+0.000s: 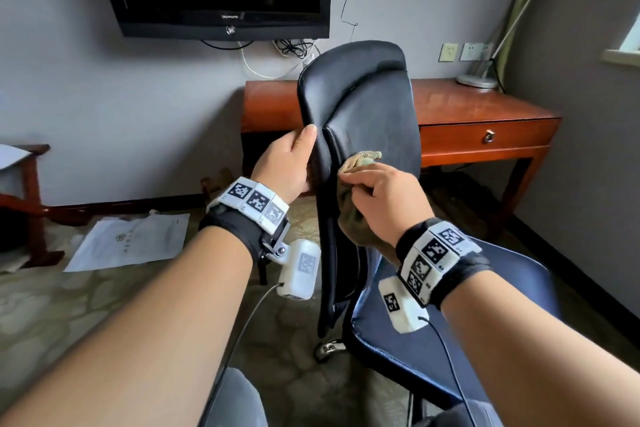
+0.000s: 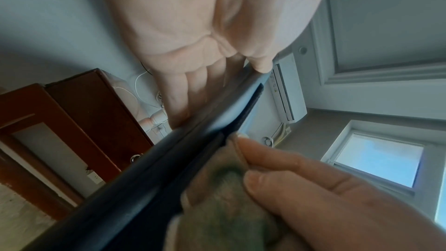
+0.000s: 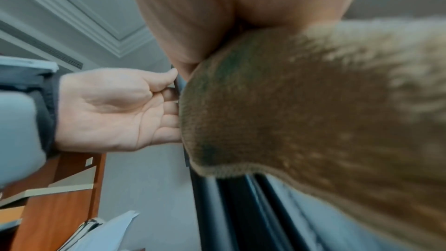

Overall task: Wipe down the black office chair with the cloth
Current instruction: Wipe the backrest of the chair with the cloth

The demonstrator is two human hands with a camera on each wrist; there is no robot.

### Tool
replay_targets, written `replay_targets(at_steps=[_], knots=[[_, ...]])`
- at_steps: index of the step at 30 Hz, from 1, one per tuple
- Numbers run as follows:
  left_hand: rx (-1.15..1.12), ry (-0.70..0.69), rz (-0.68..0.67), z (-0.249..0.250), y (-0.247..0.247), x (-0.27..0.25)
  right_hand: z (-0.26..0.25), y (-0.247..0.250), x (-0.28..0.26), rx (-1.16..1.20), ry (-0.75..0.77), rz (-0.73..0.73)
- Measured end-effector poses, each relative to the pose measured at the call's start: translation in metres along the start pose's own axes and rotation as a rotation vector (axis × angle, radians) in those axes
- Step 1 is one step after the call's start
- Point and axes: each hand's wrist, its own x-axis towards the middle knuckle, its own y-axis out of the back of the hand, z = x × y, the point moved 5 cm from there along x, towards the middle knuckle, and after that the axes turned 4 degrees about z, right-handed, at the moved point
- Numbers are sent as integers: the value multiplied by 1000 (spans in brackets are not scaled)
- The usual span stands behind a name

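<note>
Desk (image 1: 485, 104) behind; left hand (image 1: 287, 163) steadies chair (image 1: 363, 107).

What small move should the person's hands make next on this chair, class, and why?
Probably slide the cloth up along the chair back. The right hand grips the bunched cloth against the lower front of the back, near its edge, the left hand steadies that edge, and the upper part lies above the cloth.

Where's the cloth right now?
In the head view the cloth is bunched in the right hand, against the chair backrest, just right of the left hand.
</note>
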Motion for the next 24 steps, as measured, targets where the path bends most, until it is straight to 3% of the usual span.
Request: replay_targets(at_steps=[6,10,15,18,24], knots=[[43,6,-6,3,1,-8,-24,39,-1,169,31,165],[242,-104,83,4,8,-10,-40,11,-11,22,95,139],[132,-68,17,-8,4,-5,-36,-17,-30,-170,80,96],[103,-73,6,-10,3,-3,-33,-25,-40,-171,111,78],[78,-89,-8,-11,0,-2,-22,-15,-34,-15,-31,77]])
